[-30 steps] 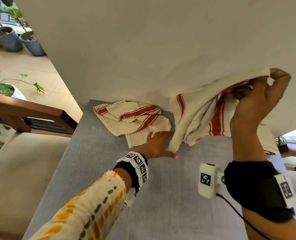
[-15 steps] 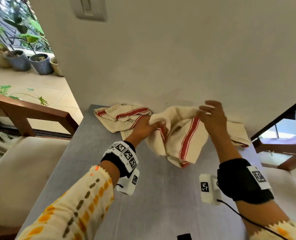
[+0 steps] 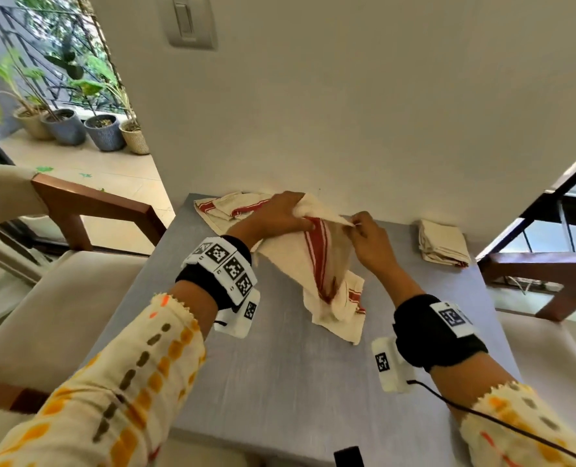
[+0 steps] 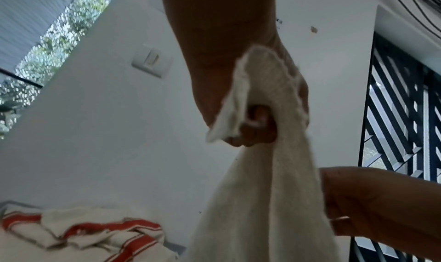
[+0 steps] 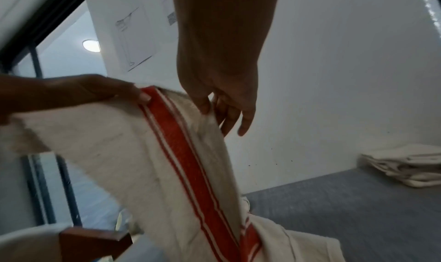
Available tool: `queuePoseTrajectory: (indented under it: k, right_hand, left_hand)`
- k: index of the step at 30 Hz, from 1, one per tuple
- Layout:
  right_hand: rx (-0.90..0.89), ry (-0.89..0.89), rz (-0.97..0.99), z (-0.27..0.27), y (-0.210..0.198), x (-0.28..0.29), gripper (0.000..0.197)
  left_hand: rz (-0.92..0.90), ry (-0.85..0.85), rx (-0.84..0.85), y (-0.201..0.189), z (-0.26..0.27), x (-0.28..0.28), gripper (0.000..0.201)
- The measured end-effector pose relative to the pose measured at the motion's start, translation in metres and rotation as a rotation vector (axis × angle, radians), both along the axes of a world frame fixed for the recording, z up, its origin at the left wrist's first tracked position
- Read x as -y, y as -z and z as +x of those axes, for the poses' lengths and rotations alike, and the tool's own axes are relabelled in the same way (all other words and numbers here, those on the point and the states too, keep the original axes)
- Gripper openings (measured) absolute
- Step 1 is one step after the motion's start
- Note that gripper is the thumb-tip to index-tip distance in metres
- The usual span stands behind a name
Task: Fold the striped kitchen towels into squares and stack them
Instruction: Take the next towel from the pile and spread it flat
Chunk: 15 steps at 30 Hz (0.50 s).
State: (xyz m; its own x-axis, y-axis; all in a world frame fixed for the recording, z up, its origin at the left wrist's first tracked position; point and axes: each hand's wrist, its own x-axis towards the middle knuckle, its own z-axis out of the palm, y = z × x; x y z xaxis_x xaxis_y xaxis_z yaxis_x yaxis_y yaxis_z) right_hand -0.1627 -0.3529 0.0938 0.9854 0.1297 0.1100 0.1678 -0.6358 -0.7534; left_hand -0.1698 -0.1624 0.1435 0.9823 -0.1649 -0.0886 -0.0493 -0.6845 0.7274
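A cream towel with red stripes (image 3: 317, 264) hangs between both hands above the grey table (image 3: 279, 382), its lower end crumpled on the surface. My left hand (image 3: 279, 217) grips one upper corner, fingers curled round the cloth (image 4: 260, 100). My right hand (image 3: 364, 230) pinches the top edge (image 5: 207, 107) just right of the red stripe. Another unfolded striped towel (image 3: 225, 207) lies crumpled behind the left hand by the wall. A stack of folded towels (image 3: 443, 242) sits at the table's far right.
The table stands against a white wall (image 3: 347, 112) with a light switch (image 3: 190, 21). Wooden-armed cushioned chairs flank it, left (image 3: 87, 207) and right (image 3: 549, 271). Potted plants (image 3: 84, 126) stand outside at the far left.
The held towel came down and left from a high lift at the right. My left hand rose off the table and took a corner. My right hand shifted to pinch the top edge.
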Motion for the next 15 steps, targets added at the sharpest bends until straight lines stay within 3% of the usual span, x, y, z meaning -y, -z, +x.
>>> queuePoseTrajectory:
  k: [2,4,6,9,11,15]
  right_hand:
    - [0.061,0.031,0.187,-0.007,-0.007,0.008,0.005]
    - [0.157,-0.035,0.217,-0.017,-0.019,0.018,0.008]
    - [0.179,-0.174,0.083,-0.027,-0.036,0.03,0.015]
    - [0.129,-0.303,-0.308,-0.029,-0.054,0.055,0.02]
    - [0.137,-0.235,-0.446,-0.03,-0.062,0.074,0.03]
    - [0.158,-0.01,-0.494,-0.039,-0.087,0.108,0.031]
  left_hand:
    - [0.119,-0.029,0.044,-0.004,-0.008,-0.008,0.067]
    - [0.123,-0.078,0.127,-0.007,-0.015,-0.019,0.06]
    - [0.033,-0.15,0.235,-0.01,-0.025,-0.029,0.044]
    - [0.047,-0.22,0.342,-0.017,-0.033,-0.041,0.029]
    - [0.054,-0.198,0.392,-0.024,-0.039,-0.048,0.02]
    - [0.04,-0.146,0.388,-0.04,-0.048,-0.072,0.016]
